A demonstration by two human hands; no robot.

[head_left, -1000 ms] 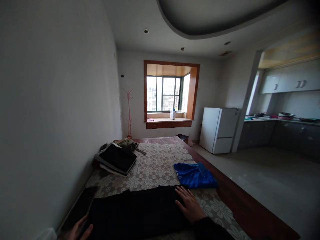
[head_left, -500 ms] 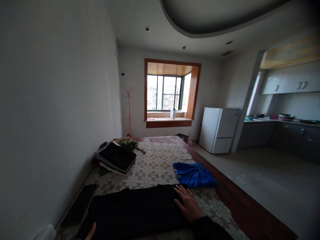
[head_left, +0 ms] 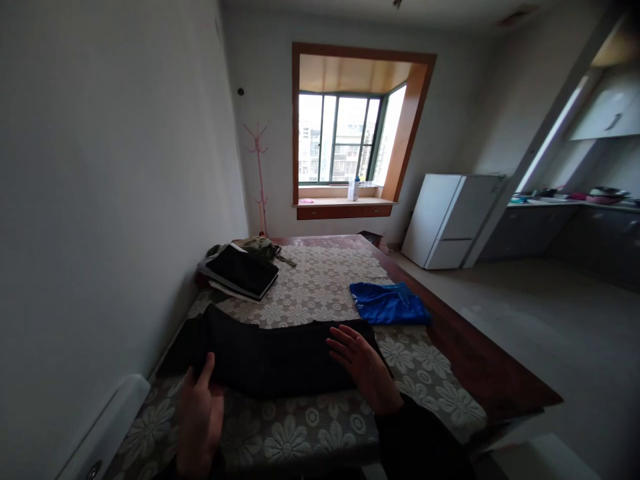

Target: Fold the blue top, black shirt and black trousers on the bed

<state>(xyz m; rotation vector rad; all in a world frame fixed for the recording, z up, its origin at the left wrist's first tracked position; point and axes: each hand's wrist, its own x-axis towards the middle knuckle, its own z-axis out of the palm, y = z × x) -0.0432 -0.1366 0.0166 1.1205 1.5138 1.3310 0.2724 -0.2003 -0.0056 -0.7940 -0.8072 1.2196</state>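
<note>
While both palms are pressing down on it, the black garment (head_left: 273,353) is lying stretched across the near part of the bed (head_left: 320,300), on top of the flower-patterned lace cover (head_left: 325,287). It is lying as a long dark band running from the wall side toward the open side of the bed, which looks like a way of keeping the cloth flat and its edges straight.

The right hand (head_left: 363,363) is resting open and flat, fingers spread, on the garment's right end, so it is pinning that end rather than gripping it. The left hand (head_left: 200,413) is lying at the near left edge of the cloth, thumb raised and fingers loosely extended; it is not closed around anything, though whether its fingertips are pinching the hem I cannot tell, since the cloth is very dark there.

Just beyond the right hand, a folded blue garment (head_left: 387,303) is sitting by itself near the bed's wooden edge, apart from the black one. Farther back by the wall, a stack of folded dark clothes (head_left: 240,272) is sitting squared up, with an olive bag (head_left: 260,247) behind it. Keeping these well clear of the black garment is leaving bare cover around the piece under the hands.
</note>
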